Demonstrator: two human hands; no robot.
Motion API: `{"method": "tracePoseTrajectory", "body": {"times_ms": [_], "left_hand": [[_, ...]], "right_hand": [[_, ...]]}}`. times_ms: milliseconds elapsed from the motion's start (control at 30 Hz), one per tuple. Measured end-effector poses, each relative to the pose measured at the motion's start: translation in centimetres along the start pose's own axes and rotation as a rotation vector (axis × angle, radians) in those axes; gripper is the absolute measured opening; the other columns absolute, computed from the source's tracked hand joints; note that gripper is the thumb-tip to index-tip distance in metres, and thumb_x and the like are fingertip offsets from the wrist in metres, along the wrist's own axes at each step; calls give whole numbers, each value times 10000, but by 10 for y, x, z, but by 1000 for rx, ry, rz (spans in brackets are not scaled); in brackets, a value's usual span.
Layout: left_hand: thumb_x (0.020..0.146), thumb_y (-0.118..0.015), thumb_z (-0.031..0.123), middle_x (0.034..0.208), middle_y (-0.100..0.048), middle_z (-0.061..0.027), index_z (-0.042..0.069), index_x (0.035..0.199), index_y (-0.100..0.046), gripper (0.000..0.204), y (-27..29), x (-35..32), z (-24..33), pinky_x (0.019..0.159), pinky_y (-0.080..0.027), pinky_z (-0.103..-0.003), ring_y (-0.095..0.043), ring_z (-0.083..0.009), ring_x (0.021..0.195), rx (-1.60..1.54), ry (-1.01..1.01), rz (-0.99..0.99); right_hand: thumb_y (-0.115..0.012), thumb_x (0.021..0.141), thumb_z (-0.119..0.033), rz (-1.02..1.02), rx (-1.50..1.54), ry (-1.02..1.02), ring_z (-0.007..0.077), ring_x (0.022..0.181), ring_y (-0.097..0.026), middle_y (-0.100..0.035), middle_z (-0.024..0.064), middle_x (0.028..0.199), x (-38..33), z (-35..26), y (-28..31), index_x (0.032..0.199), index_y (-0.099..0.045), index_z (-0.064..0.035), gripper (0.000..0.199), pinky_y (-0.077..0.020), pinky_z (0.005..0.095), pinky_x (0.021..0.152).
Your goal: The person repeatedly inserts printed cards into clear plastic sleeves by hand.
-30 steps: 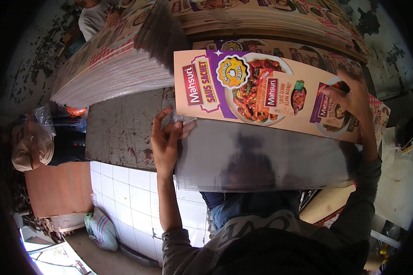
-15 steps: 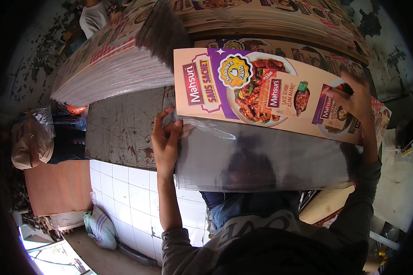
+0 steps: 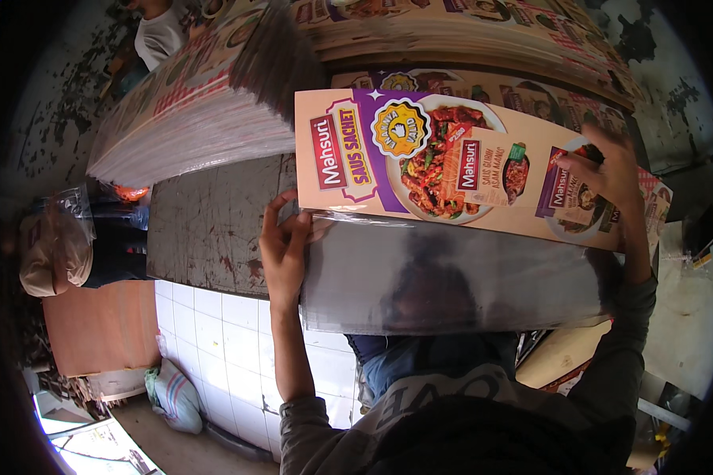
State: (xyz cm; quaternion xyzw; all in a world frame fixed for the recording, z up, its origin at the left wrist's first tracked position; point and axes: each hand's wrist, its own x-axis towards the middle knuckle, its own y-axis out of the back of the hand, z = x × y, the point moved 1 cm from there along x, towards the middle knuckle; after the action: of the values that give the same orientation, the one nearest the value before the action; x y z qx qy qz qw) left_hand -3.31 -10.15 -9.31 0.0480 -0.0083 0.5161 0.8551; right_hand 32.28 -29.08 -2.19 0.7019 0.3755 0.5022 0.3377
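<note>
A print-finishing or packaging workshop.

Tall stacks of printed sheets (image 3: 190,119), all bearing the same food-packet artwork, crowd a worn, scratched surface (image 3: 214,229) with a white-tiled front (image 3: 214,348). Peeling, stained walls (image 3: 47,103), a stuffed sack on the floor (image 3: 174,396) and a second person (image 3: 162,32) working beyond the stacks show a working shop.

Two tall stacks of printed sheets (image 3: 190,119) rest on the worn metal table (image 3: 206,229). A sack (image 3: 51,249) and brown board (image 3: 103,328) lie left of the white tiled wall (image 3: 222,348). A person (image 3: 160,32) stands beyond the stacks.
</note>
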Motion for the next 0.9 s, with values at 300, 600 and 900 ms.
{"method": "tracePoseTrajectory", "body": {"times_ms": [300,600,900], "left_hand": [[895,-526,110,806,-654,-57,-43,1219,-375,389,-1,-2,-3,696,-442,-176,-592,-63,778,-14,10,22],[905,-505,85,815,-660,-73,-23,1207,-378,345,5,-3,-6,705,-445,-184,-600,-74,779,16,-40,1],[904,-502,84,793,-664,-78,-11,1203,-386,334,-2,-3,0,705,-450,-192,-609,-88,784,-74,-11,25]], "right_hand": [[-738,695,-284,-156,-35,-28,226,544,-561,-588,103,627,-2,7,-6,747,-578,-10,322,-432,319,542],[-708,739,-283,-169,15,17,209,594,-604,-631,110,686,3,14,-16,794,-609,2,307,-445,301,559],[-710,732,-287,-179,39,-61,189,588,-590,-631,107,686,1,16,-11,840,-616,5,326,-448,287,572]]}}
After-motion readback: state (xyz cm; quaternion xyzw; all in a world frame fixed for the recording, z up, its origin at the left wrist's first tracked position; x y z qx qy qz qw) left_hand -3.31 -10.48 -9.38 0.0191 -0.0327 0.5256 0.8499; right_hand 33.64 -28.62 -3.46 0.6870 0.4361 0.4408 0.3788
